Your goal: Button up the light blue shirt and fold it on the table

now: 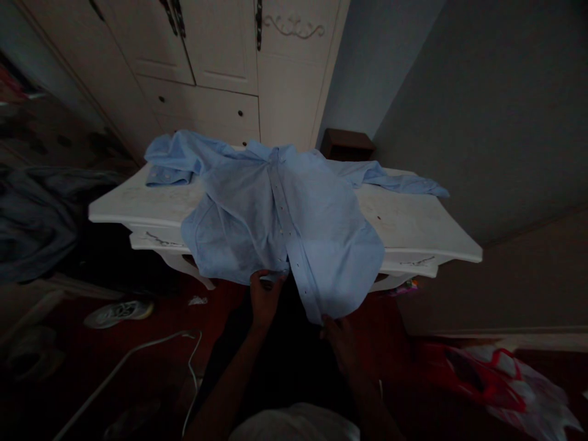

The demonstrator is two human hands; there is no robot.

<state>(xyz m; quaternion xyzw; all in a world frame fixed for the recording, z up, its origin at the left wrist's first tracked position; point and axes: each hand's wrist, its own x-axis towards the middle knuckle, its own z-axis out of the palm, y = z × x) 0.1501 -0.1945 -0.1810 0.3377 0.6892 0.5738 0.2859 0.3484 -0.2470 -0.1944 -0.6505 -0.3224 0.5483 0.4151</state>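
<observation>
A light blue button-up shirt (321, 214) lies front side up across a white table (408, 223), its hem hanging over the near edge. Both sleeves stretch out sideways, the left one folded back so its cuff rests on the tabletop. The lower front is parted, with the two front edges apart near the bottom. My left hand (266, 297) pinches the hem of the left panel by its front edge. At the bottom corner of the right panel, my right hand (339, 337) grips the hem between thumb and fingers.
Behind the table stands a white wardrobe (294, 79) with drawers. A small brown box (348, 144) is by the wall. On the floor are a shoe (119, 313), a white cable (133, 352) and red-and-white plastic bags (500, 380). Dark clothing (37, 220) is piled at left.
</observation>
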